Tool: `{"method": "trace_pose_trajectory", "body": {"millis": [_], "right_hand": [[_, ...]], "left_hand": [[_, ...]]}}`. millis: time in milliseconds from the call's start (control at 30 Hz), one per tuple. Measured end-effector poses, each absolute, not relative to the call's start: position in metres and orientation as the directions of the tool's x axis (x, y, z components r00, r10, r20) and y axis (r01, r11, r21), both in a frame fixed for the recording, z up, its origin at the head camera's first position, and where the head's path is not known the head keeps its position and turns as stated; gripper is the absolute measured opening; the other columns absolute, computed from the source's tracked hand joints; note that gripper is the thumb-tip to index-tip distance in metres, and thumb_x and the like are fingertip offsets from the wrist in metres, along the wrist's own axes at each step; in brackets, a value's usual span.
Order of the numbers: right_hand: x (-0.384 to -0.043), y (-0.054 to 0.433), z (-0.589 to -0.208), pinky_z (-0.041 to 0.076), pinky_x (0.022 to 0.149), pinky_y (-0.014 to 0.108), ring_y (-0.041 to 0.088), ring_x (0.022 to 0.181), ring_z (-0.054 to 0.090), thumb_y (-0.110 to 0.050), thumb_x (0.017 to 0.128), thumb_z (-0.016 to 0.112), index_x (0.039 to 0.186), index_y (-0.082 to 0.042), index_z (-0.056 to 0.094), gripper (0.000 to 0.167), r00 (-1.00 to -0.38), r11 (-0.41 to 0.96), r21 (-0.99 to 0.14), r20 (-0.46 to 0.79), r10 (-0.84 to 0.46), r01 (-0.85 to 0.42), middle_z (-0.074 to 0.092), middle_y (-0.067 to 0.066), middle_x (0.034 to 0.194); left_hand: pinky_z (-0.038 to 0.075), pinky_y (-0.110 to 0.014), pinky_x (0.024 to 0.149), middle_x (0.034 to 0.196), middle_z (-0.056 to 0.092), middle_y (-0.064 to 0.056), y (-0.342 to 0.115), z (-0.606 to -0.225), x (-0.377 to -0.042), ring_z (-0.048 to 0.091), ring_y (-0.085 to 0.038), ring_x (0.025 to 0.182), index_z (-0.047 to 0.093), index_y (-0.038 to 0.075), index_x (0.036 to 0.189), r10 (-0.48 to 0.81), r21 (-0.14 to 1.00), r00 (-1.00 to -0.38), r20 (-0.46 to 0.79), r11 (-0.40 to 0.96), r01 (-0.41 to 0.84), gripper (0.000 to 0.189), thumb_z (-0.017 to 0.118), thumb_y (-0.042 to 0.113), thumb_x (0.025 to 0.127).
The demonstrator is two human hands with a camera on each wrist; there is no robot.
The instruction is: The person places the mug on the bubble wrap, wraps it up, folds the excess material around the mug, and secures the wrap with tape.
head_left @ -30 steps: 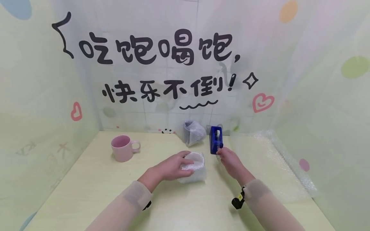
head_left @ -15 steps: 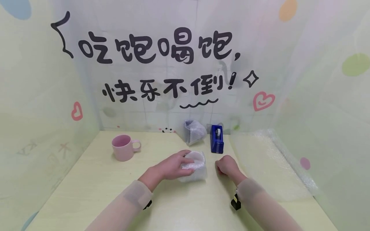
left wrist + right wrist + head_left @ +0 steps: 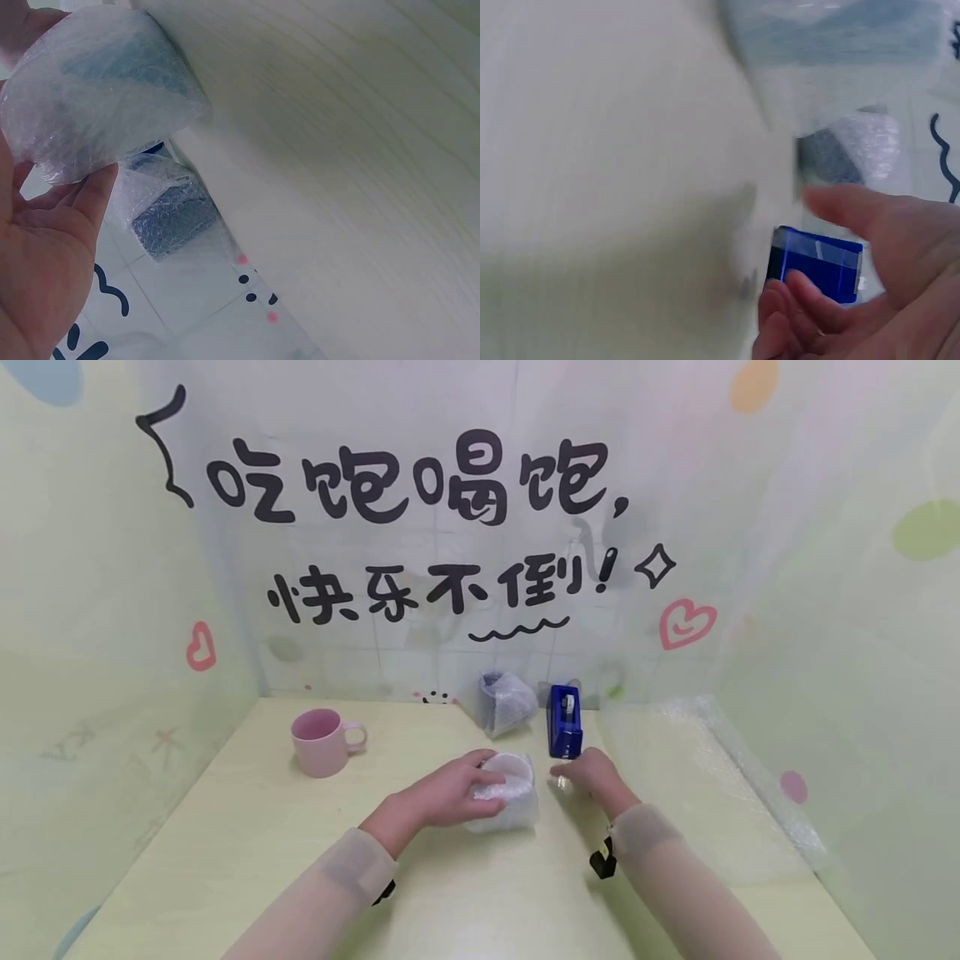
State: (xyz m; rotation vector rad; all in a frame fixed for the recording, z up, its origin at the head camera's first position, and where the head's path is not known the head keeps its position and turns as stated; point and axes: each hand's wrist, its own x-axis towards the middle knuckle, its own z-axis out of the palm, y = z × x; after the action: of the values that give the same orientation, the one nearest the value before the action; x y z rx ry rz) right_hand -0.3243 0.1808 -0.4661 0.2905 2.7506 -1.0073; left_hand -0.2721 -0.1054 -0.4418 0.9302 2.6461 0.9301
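Pale printed walls (image 3: 825, 610), with black Chinese lettering (image 3: 373, 502) across the back, enclose a light wood-grained tabletop (image 3: 225, 852) on three sides. Near its middle, the left hand (image 3: 453, 792) grips a bubble-wrapped cup (image 3: 517, 808). The right hand (image 3: 597, 774), thumb apart from bent fingers, is beside the blue tape dispenser (image 3: 558, 742); whether it holds anything, I cannot tell. Bubble wrap (image 3: 697, 802) lies to the right, a pink mug (image 3: 318, 755) left.
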Motion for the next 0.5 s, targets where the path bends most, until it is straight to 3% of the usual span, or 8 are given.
{"method": "trace_pose_trajectory", "body": {"millis": [100,200,267,367,500], "right_hand": [[-0.329,0.177,-0.463,0.058,0.084,0.040,0.029,0.095,0.064,-0.037,0.104,0.065,0.123,0.013,0.067,0.053,-0.962,0.595,-0.757,-0.203,0.181,0.272,0.072,0.026,0.115],[-0.335,0.173,-0.466,0.056,0.102,0.043,0.034,0.116,0.067,-0.032,0.110,0.056,0.139,0.013,0.063,0.055,-0.953,0.453,-0.846,-0.195,0.232,0.283,0.071,0.029,0.135],[-0.338,0.171,-0.469,0.057,0.097,0.038,0.031,0.114,0.069,-0.026,0.109,0.056,0.138,0.013,0.065,0.049,-0.943,0.378,-0.878,-0.204,0.262,0.295,0.075,0.026,0.131],[-0.342,0.171,-0.474,0.052,0.079,0.027,0.023,0.099,0.068,-0.019,0.107,0.055,0.129,0.010,0.070,0.040,-0.933,0.314,-0.900,-0.212,0.290,0.302,0.080,0.019,0.115],[-0.348,0.173,-0.481,0.048,0.071,0.025,0.018,0.089,0.063,-0.021,0.105,0.056,0.119,0.006,0.072,0.034,-0.933,0.343,-0.892,-0.189,0.308,0.294,0.079,0.014,0.107]], "left_hand": [[0.041,-0.057,0.129,0.173,0.041,-0.020,-0.105,-0.443,-0.272,0.047,-0.043,0.155,0.071,0.005,0.146,0.619,0.608,-0.785,0.032,0.611,0.506,0.054,0.074,0.038,0.103],[0.041,-0.057,0.130,0.173,0.040,-0.020,-0.105,-0.445,-0.272,0.047,-0.043,0.156,0.070,0.006,0.146,0.614,0.612,-0.789,0.024,0.615,0.498,0.053,0.073,0.038,0.104],[0.041,-0.057,0.129,0.173,0.041,-0.021,-0.105,-0.446,-0.272,0.047,-0.044,0.156,0.071,0.006,0.146,0.615,0.616,-0.788,0.024,0.612,0.496,0.054,0.074,0.038,0.104],[0.040,-0.057,0.130,0.173,0.040,-0.020,-0.105,-0.446,-0.272,0.046,-0.044,0.156,0.071,0.007,0.146,0.615,0.617,-0.788,0.021,0.612,0.494,0.054,0.073,0.039,0.104],[0.041,-0.057,0.130,0.173,0.040,-0.020,-0.105,-0.445,-0.272,0.047,-0.043,0.156,0.071,0.008,0.146,0.616,0.603,-0.787,0.029,0.617,0.506,0.053,0.072,0.040,0.104]]}}
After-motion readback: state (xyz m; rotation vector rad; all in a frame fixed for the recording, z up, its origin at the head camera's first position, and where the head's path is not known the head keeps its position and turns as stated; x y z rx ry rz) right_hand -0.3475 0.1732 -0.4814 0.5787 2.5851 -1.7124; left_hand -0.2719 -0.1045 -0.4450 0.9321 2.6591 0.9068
